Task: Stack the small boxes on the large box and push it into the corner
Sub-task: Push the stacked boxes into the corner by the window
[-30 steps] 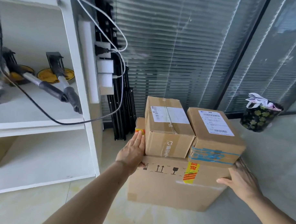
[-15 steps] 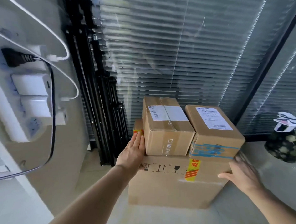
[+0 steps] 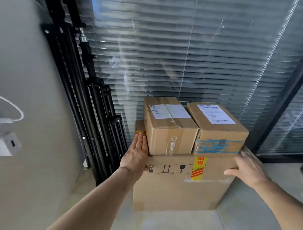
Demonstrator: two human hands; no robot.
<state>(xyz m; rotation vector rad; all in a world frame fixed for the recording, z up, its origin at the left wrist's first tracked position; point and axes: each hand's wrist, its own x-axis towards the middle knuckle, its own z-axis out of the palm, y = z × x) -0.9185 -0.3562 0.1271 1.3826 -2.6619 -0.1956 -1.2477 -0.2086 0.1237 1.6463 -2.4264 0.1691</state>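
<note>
1. The scene is a corner of a room: a glass wall with closed grey blinds (image 3: pixel 201 56) at the back, a plain pale wall (image 3: pixel 28 76) on the left, and a light floor (image 3: pixel 160 223) below.
2. The large box (image 3: pixel 177 188) stands on the floor, close to the glass wall. Two small boxes sit on its top, side by side and touching: the left small box (image 3: pixel 169 131) with a white label and the right small box (image 3: pixel 218 134) with blue tape. So the stacking seems done, and I judge that the push is now in hand.
3. The left hand (image 3: pixel 135 155) is flat, with the fingers together. It lies on the upper left edge of the large box and also touches the side of the left small box. I think this keeps the small boxes from sliding during the push.
4. The right hand (image 3: pixel 246 168) is spread open on the upper right corner of the large box, just under the right small box. It grips nothing; it only presses.
5. With one hand on each side, the box can go straight and not turn.
6. Folded black stands (image 3: pixel 89 112) lean in the corner itself, just to the left of the boxes. They probably stop the large box from reaching the left wall completely.
7. A white charger (image 3: pixel 6 144) with a white cable hangs on the left wall, well apart from the boxes.
</note>
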